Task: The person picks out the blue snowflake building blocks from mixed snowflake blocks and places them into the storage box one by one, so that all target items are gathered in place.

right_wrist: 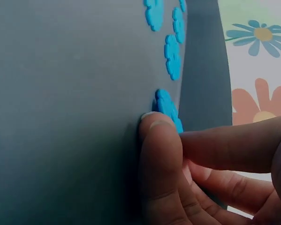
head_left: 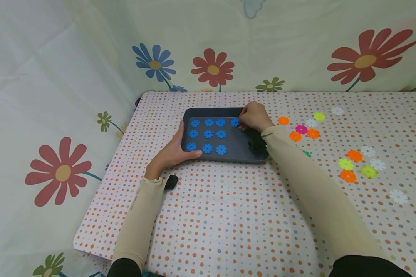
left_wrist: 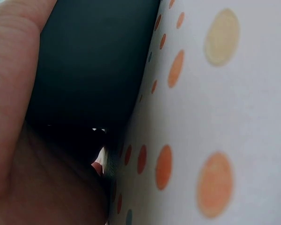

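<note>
A dark grey baking tray [head_left: 239, 148] lies on the table, with several blue flower-shaped discs [head_left: 208, 134] set out in rows on its left and middle parts. My left hand [head_left: 173, 151] grips the tray's near left corner, thumb over the front rim and fingers along the left side. In the left wrist view the tray's dark outer wall [left_wrist: 95, 61] stands close beside the thumb. At the far row's right end, my right hand [head_left: 256, 115] pinches a blue disc [right_wrist: 166, 105] by its edge, against the tray floor. Its fingertips hide part of that disc.
Right of the tray, orange discs [head_left: 348, 176], white discs [head_left: 398, 196], yellow-green discs [head_left: 369, 171], a pink disc [head_left: 301, 129] and a green disc [head_left: 306, 153] lie scattered on the dotted tablecloth [head_left: 228, 215]. A flower-printed curtain [head_left: 263, 46] hangs behind the table.
</note>
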Tool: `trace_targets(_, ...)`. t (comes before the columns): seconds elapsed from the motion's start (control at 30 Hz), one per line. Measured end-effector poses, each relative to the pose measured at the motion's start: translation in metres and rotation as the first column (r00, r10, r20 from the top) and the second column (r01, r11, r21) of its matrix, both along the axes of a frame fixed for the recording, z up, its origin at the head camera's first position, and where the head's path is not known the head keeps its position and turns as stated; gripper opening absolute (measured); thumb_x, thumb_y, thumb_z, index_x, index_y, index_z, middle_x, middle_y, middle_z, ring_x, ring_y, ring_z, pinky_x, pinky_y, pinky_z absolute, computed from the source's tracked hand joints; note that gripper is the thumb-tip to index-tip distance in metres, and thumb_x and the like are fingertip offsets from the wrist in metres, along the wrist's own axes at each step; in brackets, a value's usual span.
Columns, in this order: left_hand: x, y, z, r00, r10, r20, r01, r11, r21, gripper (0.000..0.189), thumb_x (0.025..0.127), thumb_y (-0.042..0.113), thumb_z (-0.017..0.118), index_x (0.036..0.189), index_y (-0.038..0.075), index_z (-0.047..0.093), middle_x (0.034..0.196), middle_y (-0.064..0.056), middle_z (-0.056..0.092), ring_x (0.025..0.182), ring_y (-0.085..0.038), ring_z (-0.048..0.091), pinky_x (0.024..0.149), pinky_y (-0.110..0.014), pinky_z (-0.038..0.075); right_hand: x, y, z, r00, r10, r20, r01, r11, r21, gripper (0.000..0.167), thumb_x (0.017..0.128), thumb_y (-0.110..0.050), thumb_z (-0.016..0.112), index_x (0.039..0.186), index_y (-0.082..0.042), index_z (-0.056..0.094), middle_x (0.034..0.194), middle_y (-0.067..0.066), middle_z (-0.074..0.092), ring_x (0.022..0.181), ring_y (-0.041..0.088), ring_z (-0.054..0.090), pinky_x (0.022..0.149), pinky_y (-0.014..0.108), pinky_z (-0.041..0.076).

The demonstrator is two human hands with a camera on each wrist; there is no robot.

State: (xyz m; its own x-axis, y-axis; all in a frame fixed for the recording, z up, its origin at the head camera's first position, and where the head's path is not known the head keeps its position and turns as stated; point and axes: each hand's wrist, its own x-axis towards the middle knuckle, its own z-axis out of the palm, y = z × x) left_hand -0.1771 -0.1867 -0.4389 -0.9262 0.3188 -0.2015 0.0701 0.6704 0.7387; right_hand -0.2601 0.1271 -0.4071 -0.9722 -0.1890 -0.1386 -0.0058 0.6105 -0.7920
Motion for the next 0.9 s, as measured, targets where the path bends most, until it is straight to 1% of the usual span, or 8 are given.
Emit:
trace_targets(0.13, -0.001, 0.001, 0.000, 1.000, -0.011, -0.002, 0.011, 1.000, 0.000, 0.140, 0.081, 0.079, 0.077, 0.169, 0.031, -0.022, 0.177, 0.003, -0.016, 0.163, -0.023, -0.004, 0.128, -0.057, 0.015, 0.002, 0.001, 0.002, 1.000, 0.007, -0.025, -0.006, 0.998, 0.057, 0.016, 0.098, 0.005, 0.060, 0.094, 0.012, 0.074, 0.076, 0.019, 0.075, 0.055, 0.014, 0.070, 0.059, 0.029, 0.059)
trace_targets(0.2, -0.001, 0.001, 0.001, 1.000, -0.011, 0.002, 0.011, 1.000, 0.010, 0.141, 0.081, 0.078, 0.078, 0.169, 0.031, -0.022, 0.177, 0.003, -0.016, 0.163, -0.022, -0.005, 0.128, -0.056, 0.014, 0.002, 0.002, 0.003, 1.000, 0.007, -0.030, -0.005, 0.998, 0.069, 0.017, 0.097, 0.005, 0.059, 0.094, 0.012, 0.074, 0.076, 0.019, 0.075, 0.056, 0.015, 0.070, 0.061, 0.030, 0.059)
trace_targets(0.4, -0.002, 0.000, 0.004, 1.000, -0.024, 0.013, 0.024, 0.999, 0.031, 0.141, 0.082, 0.076, 0.078, 0.169, 0.027, -0.022, 0.177, 0.002, -0.018, 0.163, -0.022, -0.007, 0.128, -0.057, 0.013, 0.004, 0.003, 0.007, 1.000, 0.001, -0.007, -0.001, 0.998, 0.064, 0.020, 0.099, 0.003, 0.057, 0.102, 0.013, 0.074, 0.078, 0.019, 0.076, 0.059, 0.014, 0.072, 0.078, 0.040, 0.061)
trace_targets(0.5, -0.004, 0.000, 0.004, 1.000, -0.024, 0.006, 0.024, 0.999, 0.022, 0.142, 0.081, 0.078, 0.077, 0.169, 0.029, -0.023, 0.177, 0.002, -0.018, 0.163, -0.022, -0.006, 0.128, -0.057, 0.014, 0.007, 0.004, 0.010, 1.000, 0.000, -0.010, 0.000, 0.999, 0.047, 0.021, 0.101, 0.002, 0.056, 0.107, 0.012, 0.074, 0.084, 0.020, 0.077, 0.063, 0.015, 0.074, 0.080, 0.041, 0.061)
trace_targets(0.6, -0.004, 0.000, 0.004, 1.000, -0.009, -0.004, 0.009, 1.000, 0.030, 0.143, 0.080, 0.079, 0.078, 0.169, 0.029, -0.021, 0.177, 0.003, -0.017, 0.163, -0.022, -0.005, 0.128, -0.057, 0.014, 0.015, 0.005, 0.015, 0.999, 0.010, -0.042, -0.010, 1.000, 0.015, 0.024, 0.106, -0.003, 0.056, 0.111, 0.012, 0.073, 0.092, 0.023, 0.077, 0.070, 0.021, 0.076, 0.079, 0.040, 0.062)
trace_targets(0.7, -0.004, -0.001, 0.004, 1.000, -0.018, -0.006, 0.018, 0.999, 0.038, 0.143, 0.079, 0.078, 0.079, 0.169, 0.030, -0.021, 0.177, 0.004, -0.017, 0.163, -0.022, -0.006, 0.128, -0.057, 0.014, 0.027, 0.008, 0.020, 0.997, 0.016, -0.077, -0.017, 1.000, -0.021, 0.028, 0.110, -0.009, 0.055, 0.118, 0.012, 0.072, 0.100, 0.025, 0.076, 0.081, 0.030, 0.077, 0.083, 0.043, 0.061)
trace_targets(0.8, -0.004, -0.001, 0.005, 0.999, -0.027, -0.024, 0.029, 0.997, 0.068, 0.141, 0.081, 0.074, 0.080, 0.170, 0.032, -0.020, 0.177, 0.006, -0.017, 0.163, -0.021, -0.007, 0.128, -0.057, 0.014, 0.038, 0.016, 0.025, 0.987, 0.000, -0.158, -0.006, 0.999, -0.037, 0.029, 0.110, -0.009, 0.054, 0.123, 0.011, 0.071, 0.106, 0.027, 0.074, 0.090, 0.038, 0.074, 0.087, 0.048, 0.058)
trace_targets(0.9, -0.005, -0.003, 0.008, 0.999, -0.017, -0.037, 0.020, 0.995, 0.100, 0.137, 0.083, 0.071, 0.080, 0.171, 0.033, -0.018, 0.177, 0.008, -0.016, 0.163, -0.021, -0.005, 0.127, -0.059, 0.015, 0.048, 0.028, 0.031, 0.971, -0.022, -0.239, 0.013, 0.999, -0.038, 0.031, 0.109, -0.009, 0.052, 0.128, 0.010, 0.069, 0.117, 0.028, 0.071, 0.102, 0.042, 0.068, 0.091, 0.054, 0.054)
